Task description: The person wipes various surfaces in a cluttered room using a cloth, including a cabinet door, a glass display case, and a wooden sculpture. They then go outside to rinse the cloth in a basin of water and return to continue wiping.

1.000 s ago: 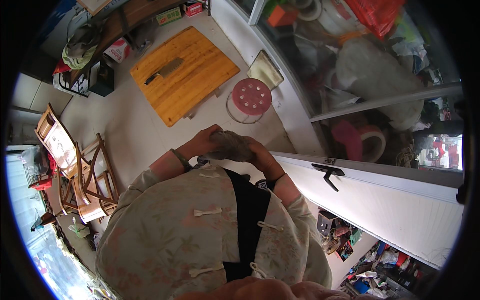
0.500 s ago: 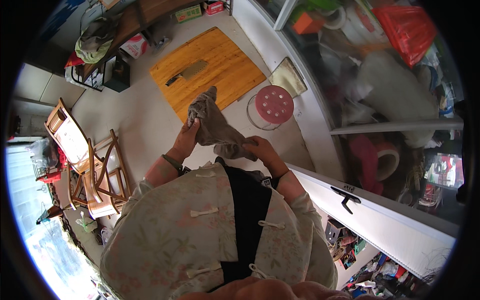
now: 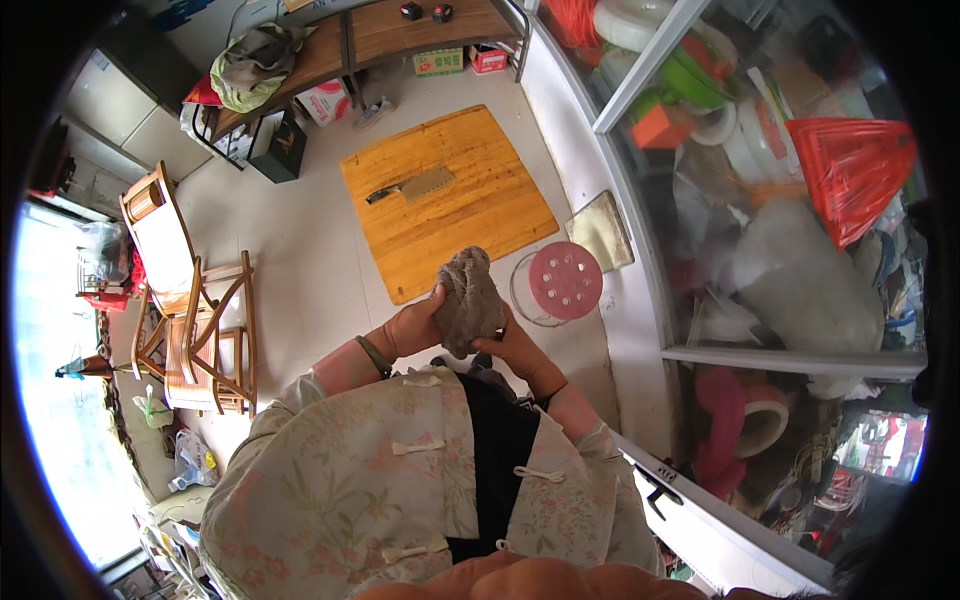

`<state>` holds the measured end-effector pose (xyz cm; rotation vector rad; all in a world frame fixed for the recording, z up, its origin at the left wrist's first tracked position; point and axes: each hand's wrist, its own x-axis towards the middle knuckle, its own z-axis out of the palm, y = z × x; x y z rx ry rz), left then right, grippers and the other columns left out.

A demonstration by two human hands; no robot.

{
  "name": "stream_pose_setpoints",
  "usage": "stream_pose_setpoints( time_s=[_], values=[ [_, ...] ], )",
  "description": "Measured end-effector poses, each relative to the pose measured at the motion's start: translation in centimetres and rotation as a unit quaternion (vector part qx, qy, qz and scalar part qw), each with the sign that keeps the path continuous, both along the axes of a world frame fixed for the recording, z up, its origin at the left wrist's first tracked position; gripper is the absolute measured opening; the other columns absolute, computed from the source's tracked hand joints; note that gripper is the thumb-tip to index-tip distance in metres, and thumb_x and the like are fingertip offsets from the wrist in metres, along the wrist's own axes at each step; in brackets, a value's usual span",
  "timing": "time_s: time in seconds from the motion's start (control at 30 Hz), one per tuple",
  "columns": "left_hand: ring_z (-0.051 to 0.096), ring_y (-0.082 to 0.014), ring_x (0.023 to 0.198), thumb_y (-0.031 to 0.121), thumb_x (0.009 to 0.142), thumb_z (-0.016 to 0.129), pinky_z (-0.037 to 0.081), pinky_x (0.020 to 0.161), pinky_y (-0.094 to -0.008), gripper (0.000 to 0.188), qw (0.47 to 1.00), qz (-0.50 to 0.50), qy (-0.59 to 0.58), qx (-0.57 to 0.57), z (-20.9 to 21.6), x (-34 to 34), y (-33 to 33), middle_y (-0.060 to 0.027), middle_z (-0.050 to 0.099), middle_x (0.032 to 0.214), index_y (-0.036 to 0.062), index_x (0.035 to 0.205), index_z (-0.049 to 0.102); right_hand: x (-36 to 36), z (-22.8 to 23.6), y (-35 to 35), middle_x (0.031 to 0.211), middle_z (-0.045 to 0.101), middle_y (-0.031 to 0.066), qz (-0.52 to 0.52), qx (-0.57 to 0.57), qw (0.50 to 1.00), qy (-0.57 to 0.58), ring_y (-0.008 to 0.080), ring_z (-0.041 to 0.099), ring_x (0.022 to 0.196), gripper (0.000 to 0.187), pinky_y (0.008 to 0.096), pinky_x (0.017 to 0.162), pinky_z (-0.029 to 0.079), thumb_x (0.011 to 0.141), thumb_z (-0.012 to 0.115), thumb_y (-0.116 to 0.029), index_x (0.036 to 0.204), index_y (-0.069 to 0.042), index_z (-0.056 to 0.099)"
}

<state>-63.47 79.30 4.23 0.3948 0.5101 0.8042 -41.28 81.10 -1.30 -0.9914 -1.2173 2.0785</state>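
A crumpled grey-brown cloth (image 3: 470, 298) is bunched between both hands in front of my chest. My left hand (image 3: 415, 325) grips its left side, and my right hand (image 3: 512, 348) holds it from below on the right. Beyond the cloth, a large wooden cutting board (image 3: 450, 200) lies on the floor with a cleaver (image 3: 415, 186) on it. A clear plastic jar with a pink perforated lid (image 3: 562, 282) stands just right of the cloth.
A glass-fronted cabinet (image 3: 640, 80) packed with plastic goods runs along the right, its white door (image 3: 700, 510) open near me. Wooden folding chairs (image 3: 195, 310) stand at the left. A low wooden bench (image 3: 390, 35) with clothes is at the back.
The cloth, stretched out upward half a second ago, is now gathered into a bunch between both hands. The view has shifted, so the board and jar sit lower in the picture.
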Motion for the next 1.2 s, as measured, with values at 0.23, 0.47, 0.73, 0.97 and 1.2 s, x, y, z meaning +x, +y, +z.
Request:
stream_pose_setpoints(
  time_s=[0.23, 0.47, 0.73, 0.97, 1.2],
  values=[
    [0.047, -0.0245, 0.126, 0.056, 0.098, 0.036, 0.038, 0.104, -0.0397, 0.068, 0.977, 0.101, 0.188, -0.013, -0.3, -1.6, 0.6, -0.0135, 0.047, 0.138, 0.0021, 0.14, 0.038, 0.6, -0.7, 3.4, 0.111, 0.062, 0.0101, -0.034, 0.08, 0.983, -0.161, 0.0175, 0.06, 0.102, 0.048, 0.0322, 0.086, 0.05, 0.078, 0.076, -0.018, 0.118, 0.002, 0.058],
    [0.058, -0.0222, 0.11, 0.029, 0.101, 0.047, 0.048, 0.095, -0.0356, 0.045, 0.95, 0.202, 0.196, -0.136, -2.2, -6.4, -1.7, -0.0148, 0.059, 0.121, -0.0083, 0.126, 0.05, -4.6, 3.9, 5.5, 0.103, 0.064, 0.0052, -0.005, 0.139, 0.981, -0.137, 0.0128, 0.06, 0.091, 0.037, 0.0308, 0.078, 0.051, 0.082, 0.073, -0.014, 0.114, 0.0, 0.06],
    [0.058, -0.0204, 0.103, 0.024, 0.098, 0.052, 0.05, 0.087, -0.0349, 0.043, 0.917, 0.288, 0.266, -0.073, -2.8, -18.1, -5.2, -0.0107, 0.057, 0.115, -0.0013, 0.132, 0.044, -17.5, 5.1, 4.0, 0.107, 0.062, 0.0028, -0.027, -0.007, 0.993, 0.117, 0.0119, 0.058, 0.095, 0.03, 0.0293, 0.086, 0.047, 0.09, 0.064, -0.013, 0.118, -0.002, 0.058],
    [0.059, -0.0153, 0.095, 0.002, 0.087, 0.063, 0.051, 0.081, -0.0307, 0.04, 0.878, 0.281, 0.38, 0.076, -2.8, -33.3, -10.5, -0.0082, 0.059, 0.108, 0.0015, 0.125, 0.05, -32.6, 3.9, 3.6, 0.111, 0.06, 0.0072, -0.106, -0.111, 0.985, 0.083, 0.0169, 0.06, 0.099, 0.038, 0.0342, 0.084, 0.051, 0.09, 0.065, -0.025, 0.118, -0.001, 0.055],
    [0.058, -0.0099, 0.086, 0.017, 0.094, 0.058, 0.05, 0.073, -0.0266, 0.021, 0.858, 0.236, 0.453, 0.058, -3.1, -41.8, -9.6, -0.001, 0.061, 0.096, 0.0052, 0.111, 0.057, -42.4, 4.9, 4.0, 0.12, 0.056, 0.01, 0.096, -0.2, 0.952, 0.211, 0.0206, 0.054, 0.112, 0.052, 0.0364, 0.098, 0.044, 0.09, 0.065, -0.026, 0.129, 0.001, 0.043]
  ],
)
